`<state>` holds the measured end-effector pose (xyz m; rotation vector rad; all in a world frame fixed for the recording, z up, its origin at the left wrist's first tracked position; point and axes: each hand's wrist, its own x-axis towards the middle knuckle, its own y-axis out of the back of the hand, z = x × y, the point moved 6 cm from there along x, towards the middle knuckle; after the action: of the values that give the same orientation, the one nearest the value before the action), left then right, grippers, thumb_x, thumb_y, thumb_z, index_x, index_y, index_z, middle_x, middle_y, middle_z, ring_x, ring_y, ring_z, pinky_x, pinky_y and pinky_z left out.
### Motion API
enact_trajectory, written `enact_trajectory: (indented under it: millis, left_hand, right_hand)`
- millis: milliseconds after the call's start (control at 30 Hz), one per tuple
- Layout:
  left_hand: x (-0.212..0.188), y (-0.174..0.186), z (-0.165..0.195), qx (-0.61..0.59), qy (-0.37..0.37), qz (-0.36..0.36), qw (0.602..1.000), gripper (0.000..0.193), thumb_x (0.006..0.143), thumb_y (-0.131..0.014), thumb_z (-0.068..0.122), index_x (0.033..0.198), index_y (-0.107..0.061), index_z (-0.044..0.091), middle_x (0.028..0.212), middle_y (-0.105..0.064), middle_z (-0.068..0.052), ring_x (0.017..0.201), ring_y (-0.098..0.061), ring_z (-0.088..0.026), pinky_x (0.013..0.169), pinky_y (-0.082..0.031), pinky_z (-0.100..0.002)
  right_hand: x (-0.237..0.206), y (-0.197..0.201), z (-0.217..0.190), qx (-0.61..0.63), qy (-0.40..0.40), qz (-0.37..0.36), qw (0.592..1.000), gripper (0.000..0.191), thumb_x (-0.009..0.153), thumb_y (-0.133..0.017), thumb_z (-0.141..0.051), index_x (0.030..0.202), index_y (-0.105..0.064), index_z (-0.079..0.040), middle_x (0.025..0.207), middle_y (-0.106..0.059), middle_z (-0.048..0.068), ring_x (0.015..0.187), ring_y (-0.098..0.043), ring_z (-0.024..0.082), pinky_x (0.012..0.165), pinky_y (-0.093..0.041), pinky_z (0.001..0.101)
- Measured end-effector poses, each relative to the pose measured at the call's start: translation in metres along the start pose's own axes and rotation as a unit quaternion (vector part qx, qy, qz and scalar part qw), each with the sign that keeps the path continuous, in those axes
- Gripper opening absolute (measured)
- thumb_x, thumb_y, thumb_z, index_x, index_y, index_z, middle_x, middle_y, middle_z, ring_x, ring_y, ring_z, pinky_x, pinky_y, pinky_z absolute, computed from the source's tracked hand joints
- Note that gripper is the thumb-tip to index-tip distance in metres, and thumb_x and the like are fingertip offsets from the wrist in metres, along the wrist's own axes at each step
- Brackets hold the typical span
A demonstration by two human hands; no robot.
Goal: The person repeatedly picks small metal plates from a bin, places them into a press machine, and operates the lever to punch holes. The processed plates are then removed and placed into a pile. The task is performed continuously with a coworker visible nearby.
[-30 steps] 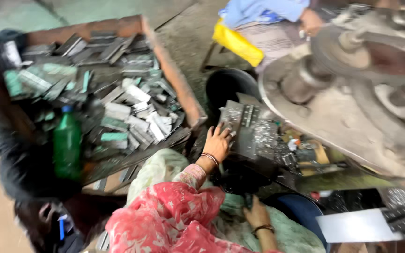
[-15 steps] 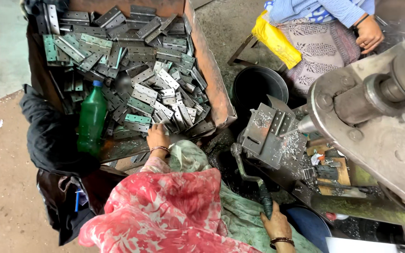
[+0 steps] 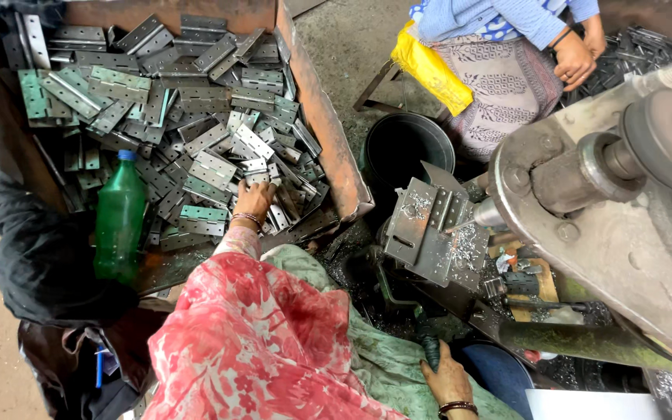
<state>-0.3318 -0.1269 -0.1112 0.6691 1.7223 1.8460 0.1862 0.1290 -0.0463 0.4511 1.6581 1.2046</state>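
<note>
At the left of the scene I see a rusty metal crate (image 3: 328,148) heaped with flat steel hinge plates (image 3: 196,132), grey with a few greenish ones. My left hand (image 3: 253,201) reaches into the near right part of the heap; the fingers are bent down among the plates and touch them, but I cannot tell whether they are clamped on one. A bangle sits at that wrist, and a red floral sleeve (image 3: 250,334) runs back toward the near edge.

My right hand (image 3: 448,379) lies at the near edge, right of centre, closed around the dark grip of a lever handle (image 3: 428,346) that rises from the machine base. A dark bangle circles that wrist as well.

Between the two hands stands a grey metal fixture (image 3: 425,233), tilted, dusted with bright metal shavings. Right of it a large grey press machine (image 3: 624,210) fills the right side, with a thick shaft pointing at the fixture.

A green plastic bottle (image 3: 119,222) with a blue cap stands upright at the crate's near left corner, beside a black cloth (image 3: 40,257). A black bucket (image 3: 406,148) sits just beyond the fixture, near the crate's right wall.

At the far right another person in a blue top sits by a yellow bag (image 3: 429,66); that person's hand (image 3: 574,58) rests near a second pile of dark plates (image 3: 635,50).
</note>
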Motion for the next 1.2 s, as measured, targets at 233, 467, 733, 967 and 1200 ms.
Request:
enact_trajectory:
  millis: [233,467,733,967,1200]
  left_hand:
    - [-0.025,0.017,-0.021,-0.071,-0.023,0.075,0.994,0.048,0.088,-0.064,-0.002,0.134,-0.059,0.012,0.12,-0.065,-0.013,0.116,-0.062,-0.032,0.105,-0.047,-0.049]
    - [-0.057,0.099,0.0,-0.396,0.048,0.3,0.867,0.061,0.074,-0.069,-0.009,0.133,-0.06,0.003,0.107,-0.07,-0.021,0.094,-0.07,-0.037,0.081,-0.057,-0.043]
    - [-0.116,0.198,0.179,-0.44,-0.126,0.205,0.865,0.063,0.074,-0.075,-0.004,0.135,-0.059,0.005,0.099,-0.07,-0.021,0.089,-0.073,-0.036,0.076,-0.057,-0.043]
    - [-0.134,0.227,0.339,-0.39,-0.349,0.157,0.837,0.059,0.071,-0.066,-0.012,0.127,-0.058,0.002,0.112,-0.065,-0.019,0.11,-0.061,-0.04,0.095,-0.053,-0.044]
    - [-0.144,0.168,0.371,-0.18,-0.447,0.18,0.857,0.048,0.087,-0.058,0.005,0.134,-0.055,0.007,0.125,-0.063,-0.012,0.12,-0.059,-0.03,0.105,-0.047,-0.042]
  right_hand:
    - [-0.012,0.001,0.01,0.023,0.02,-0.002,1.0,0.075,0.086,-0.07,-0.039,0.151,-0.04,-0.02,0.108,-0.076,0.02,0.104,-0.073,0.038,0.092,-0.058,0.0472]
    - [-0.029,0.003,0.019,0.032,0.036,-0.004,0.999,0.076,0.086,-0.071,-0.038,0.151,-0.038,-0.017,0.108,-0.075,0.022,0.104,-0.073,0.039,0.091,-0.057,0.0486]
    - [-0.053,0.001,0.05,0.046,0.075,0.012,0.996,0.077,0.086,-0.073,-0.037,0.149,-0.036,-0.011,0.108,-0.073,0.022,0.104,-0.07,0.04,0.09,-0.056,0.051]
    - [-0.067,0.003,0.059,0.059,0.064,0.024,0.996,0.067,0.087,-0.073,-0.037,0.141,-0.043,-0.013,0.108,-0.073,0.019,0.106,-0.069,0.039,0.09,-0.054,0.054]
    - [-0.071,0.01,0.055,0.08,0.064,0.011,0.995,0.069,0.087,-0.075,-0.032,0.144,-0.041,-0.013,0.111,-0.072,0.021,0.109,-0.069,0.039,0.095,-0.055,0.05]
